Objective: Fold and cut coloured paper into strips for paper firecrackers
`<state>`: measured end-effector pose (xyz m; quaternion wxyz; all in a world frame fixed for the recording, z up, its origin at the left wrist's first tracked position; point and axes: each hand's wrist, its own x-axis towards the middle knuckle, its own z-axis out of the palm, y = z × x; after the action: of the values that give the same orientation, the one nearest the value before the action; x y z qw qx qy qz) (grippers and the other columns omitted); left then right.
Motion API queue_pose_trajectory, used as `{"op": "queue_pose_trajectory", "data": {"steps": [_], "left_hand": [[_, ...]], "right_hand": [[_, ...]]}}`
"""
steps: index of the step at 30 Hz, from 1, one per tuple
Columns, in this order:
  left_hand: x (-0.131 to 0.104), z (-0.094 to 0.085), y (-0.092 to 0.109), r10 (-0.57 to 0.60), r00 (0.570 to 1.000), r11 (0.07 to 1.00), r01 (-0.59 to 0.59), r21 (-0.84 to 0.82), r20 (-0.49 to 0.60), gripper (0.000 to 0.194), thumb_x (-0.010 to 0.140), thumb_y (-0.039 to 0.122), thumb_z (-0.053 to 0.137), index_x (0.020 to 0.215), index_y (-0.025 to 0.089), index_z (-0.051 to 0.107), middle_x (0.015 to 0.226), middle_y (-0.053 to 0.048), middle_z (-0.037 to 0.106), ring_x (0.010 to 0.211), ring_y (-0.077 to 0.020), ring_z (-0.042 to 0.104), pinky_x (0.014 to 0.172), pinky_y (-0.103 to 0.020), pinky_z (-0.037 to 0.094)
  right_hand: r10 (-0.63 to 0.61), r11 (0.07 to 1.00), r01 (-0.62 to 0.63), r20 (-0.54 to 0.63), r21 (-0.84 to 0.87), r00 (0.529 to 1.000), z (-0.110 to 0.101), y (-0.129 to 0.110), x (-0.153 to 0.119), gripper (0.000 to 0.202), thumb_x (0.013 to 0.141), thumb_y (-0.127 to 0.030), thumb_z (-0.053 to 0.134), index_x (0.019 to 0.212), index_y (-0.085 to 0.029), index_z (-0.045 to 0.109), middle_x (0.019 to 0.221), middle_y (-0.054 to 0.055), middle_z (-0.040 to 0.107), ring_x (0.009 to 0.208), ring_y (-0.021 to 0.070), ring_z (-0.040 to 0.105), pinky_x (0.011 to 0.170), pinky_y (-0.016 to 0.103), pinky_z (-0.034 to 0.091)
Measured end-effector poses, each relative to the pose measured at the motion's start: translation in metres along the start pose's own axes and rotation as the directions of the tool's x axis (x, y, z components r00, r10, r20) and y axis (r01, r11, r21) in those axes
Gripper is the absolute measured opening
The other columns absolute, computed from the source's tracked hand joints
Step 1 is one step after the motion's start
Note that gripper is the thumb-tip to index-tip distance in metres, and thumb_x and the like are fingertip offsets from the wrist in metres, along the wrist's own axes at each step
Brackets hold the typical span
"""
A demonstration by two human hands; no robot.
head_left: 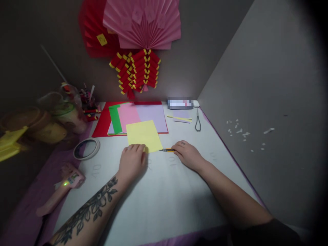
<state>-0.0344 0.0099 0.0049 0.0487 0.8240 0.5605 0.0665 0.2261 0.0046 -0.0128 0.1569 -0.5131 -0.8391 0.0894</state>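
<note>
Rests the left hand (pixel 132 160), palm down, on the near edge of the yellow paper sheet (pixel 145 135), lying flat on the worktop (pixel 153 208). With the underside of the fingers hidden, cannot tell between a real grip and only a light pressing. Seems to grip with the right hand (pixel 188 153) the back end of a slim craft knife (pixel 169 150), placed at the near right corner of the sheet, with its tip pointing left. Cannot tell for certain about contact between tip and paper.

As work already done, can see narrow paper strips (pixel 179 118), yellow and lilac, beyond the sheet to the right; to judge by their shape, already cut from larger paper. Also look finished: on the wall beyond the sheet, the red firecracker garlands (pixel 146 68) with yellow ends and, above, the pink paper fan (pixel 164 20).

In the sheet itself, can find no cut or fold, so must judge this piece as being at an early stage. Partly under its far edge, can see lilac paper (pixel 152 114), pink paper (pixel 128 116) and green paper (pixel 114 119), apparently not yet used. To the left of the sheet, can notice a tape roll (pixel 96 150) and, nearer, a pink glue gun (pixel 57 196) with lit lamp, both untouched by the hands. Cannot tell the number of remaining pieces.
</note>
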Motion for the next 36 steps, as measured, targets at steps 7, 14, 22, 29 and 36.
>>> {"op": "queue_pose_trajectory", "data": {"steps": [7, 14, 22, 29, 36], "left_hand": [[0.002, -0.013, -0.014, -0.165, 0.979, 0.983, 0.174, -0.065, 0.122, 0.033, 0.092, 0.037, 0.034, 0.084, 0.02, 0.061, 0.083, -0.006, 0.067, 0.075, -0.0211, 0.06, 0.059, -0.03, 0.035], [-0.003, -0.009, -0.015, -0.011, 0.972, 0.965, 0.073, -0.252, 0.236, 0.022, 0.087, 0.035, 0.046, 0.093, 0.021, 0.061, 0.087, -0.004, 0.068, 0.077, -0.0185, 0.061, 0.063, -0.026, 0.039], [-0.001, -0.011, -0.019, 0.255, 0.918, 0.967, -0.235, -0.1, 0.305, 0.042, 0.092, 0.029, 0.035, 0.13, 0.037, 0.051, 0.1, -0.004, 0.06, 0.086, -0.0207, 0.057, 0.069, -0.028, 0.041], [0.0, -0.012, -0.012, 0.247, 0.903, 0.964, -0.264, 0.002, 0.351, 0.057, 0.088, 0.016, 0.035, 0.138, 0.042, 0.04, 0.099, -0.006, 0.057, 0.083, -0.0223, 0.055, 0.069, -0.03, 0.04], [-0.001, -0.013, -0.008, 0.234, 0.912, 0.971, -0.238, -0.03, 0.337, 0.056, 0.087, 0.015, 0.034, 0.137, 0.039, 0.043, 0.099, -0.007, 0.056, 0.083, -0.0222, 0.054, 0.072, -0.032, 0.041]], "right_hand": [[-0.039, 0.998, 0.041, -0.045, 0.037, 0.998, 0.005, 0.007, 0.001, 0.019, 0.089, -0.013, 0.05, 0.099, -0.02, 0.065, 0.099, 0.008, 0.064, 0.093, 0.0216, 0.054, 0.08, 0.036, 0.048], [-0.052, 0.996, 0.056, -0.051, 0.076, 0.997, 0.006, 0.011, 0.003, 0.021, 0.089, -0.013, 0.049, 0.101, -0.019, 0.065, 0.099, 0.009, 0.064, 0.094, 0.022, 0.054, 0.082, 0.037, 0.048], [-0.063, 0.996, 0.066, -0.036, 0.062, 0.997, 0.005, 0.011, 0.002, 0.022, 0.088, -0.01, 0.05, 0.101, -0.02, 0.065, 0.1, 0.009, 0.064, 0.095, 0.0217, 0.053, 0.081, 0.037, 0.048], [-0.099, 0.994, 0.102, -0.074, 0.04, 0.992, 0.007, 0.01, 0.004, 0.022, 0.088, -0.01, 0.049, 0.098, -0.019, 0.066, 0.096, 0.008, 0.064, 0.091, 0.021, 0.053, 0.08, 0.035, 0.047], [-0.129, 0.99, 0.131, -0.037, 0.045, 0.991, 0.003, 0.01, 0.004, 0.024, 0.087, -0.007, 0.047, 0.098, -0.019, 0.066, 0.096, 0.008, 0.065, 0.09, 0.0206, 0.054, 0.079, 0.034, 0.047]]}}
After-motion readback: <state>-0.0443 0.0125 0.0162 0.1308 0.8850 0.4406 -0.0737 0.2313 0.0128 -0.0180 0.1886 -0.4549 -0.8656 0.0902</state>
